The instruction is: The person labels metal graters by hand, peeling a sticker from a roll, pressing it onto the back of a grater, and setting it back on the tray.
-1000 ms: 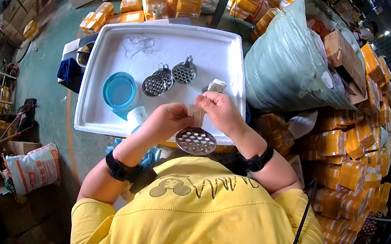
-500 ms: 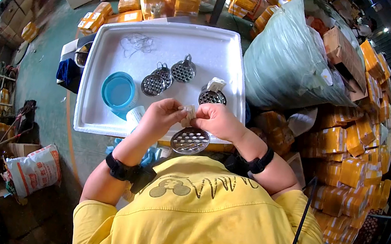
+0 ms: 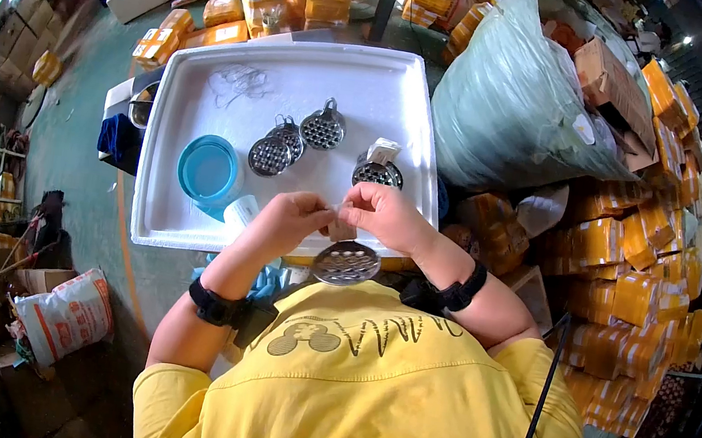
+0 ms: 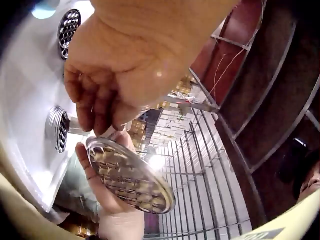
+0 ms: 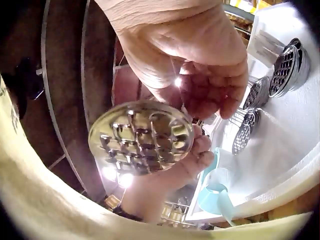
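Note:
Both hands meet over the near edge of a white foam tray [image 3: 157,224]. My left hand [image 3: 298,216] pinches a pale paper tag [image 3: 341,231] at its upper end. Opposite it, my right hand [image 3: 388,218] has thumb and fingertips closed together at the top of the tag, where a thin thread [image 5: 175,70] shows in the right wrist view. Below the tag hangs a round, shiny perforated metal disc [image 3: 346,264], tilted, close before the yellow shirt. Its upper rim sits right at the fingers in the left wrist view. The fingers partly hide the tag.
In the tray are several similar discs [image 3: 270,157], a tagged stack [image 3: 379,174], a blue tub [image 3: 208,170], a white cylinder [image 3: 241,212] and loose tangled thread [image 3: 238,85]. A big plastic sack [image 3: 517,99] and taped parcels [image 3: 625,291] crowd the right side.
My right hand came down from above the tag to meet the left fingertips, uncovering the tagged stack behind it. The disc swung slightly and stays hanging below the tag.

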Motion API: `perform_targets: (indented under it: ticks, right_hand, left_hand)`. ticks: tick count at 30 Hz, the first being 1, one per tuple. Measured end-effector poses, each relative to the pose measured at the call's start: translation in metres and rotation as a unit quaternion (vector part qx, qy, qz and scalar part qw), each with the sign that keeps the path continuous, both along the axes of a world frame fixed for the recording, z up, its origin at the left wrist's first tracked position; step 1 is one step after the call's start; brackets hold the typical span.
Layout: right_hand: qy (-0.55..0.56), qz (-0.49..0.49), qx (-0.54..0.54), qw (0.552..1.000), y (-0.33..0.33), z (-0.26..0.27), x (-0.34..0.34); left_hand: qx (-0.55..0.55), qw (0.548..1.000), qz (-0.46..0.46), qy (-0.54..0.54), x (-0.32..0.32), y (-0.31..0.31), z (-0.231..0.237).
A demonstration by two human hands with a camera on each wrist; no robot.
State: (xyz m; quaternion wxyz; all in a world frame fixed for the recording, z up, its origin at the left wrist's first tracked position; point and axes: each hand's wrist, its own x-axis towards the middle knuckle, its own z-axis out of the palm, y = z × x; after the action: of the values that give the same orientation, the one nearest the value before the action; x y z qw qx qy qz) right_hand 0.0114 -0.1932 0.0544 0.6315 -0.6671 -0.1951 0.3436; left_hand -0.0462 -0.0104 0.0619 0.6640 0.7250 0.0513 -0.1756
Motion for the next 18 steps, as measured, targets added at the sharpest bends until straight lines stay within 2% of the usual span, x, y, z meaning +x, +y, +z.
perform_targets:
  ticks: [9,12,16,18]
  right_hand:
    - [-0.058,-0.042,-0.045,0.996,0.000,-0.001,0.000]
    - [-0.015,0.003,-0.012,1.000,-0.003,-0.011,-0.002]
    - [-0.062,0.009,-0.080,0.995,-0.007,-0.006,-0.007]
    - [-0.045,0.024,-0.084,0.995,-0.009,-0.011,-0.006]
  left_hand:
    - [-0.038,0.999,0.017,-0.026,-0.001,-0.008,-0.012]
    - [-0.039,0.998,0.029,-0.028,0.000,-0.008,-0.012]
    - [-0.059,0.998,0.011,-0.015,-0.003,-0.010,-0.014]
    - [-0.055,0.998,0.001,-0.020,-0.004,-0.010,-0.023]
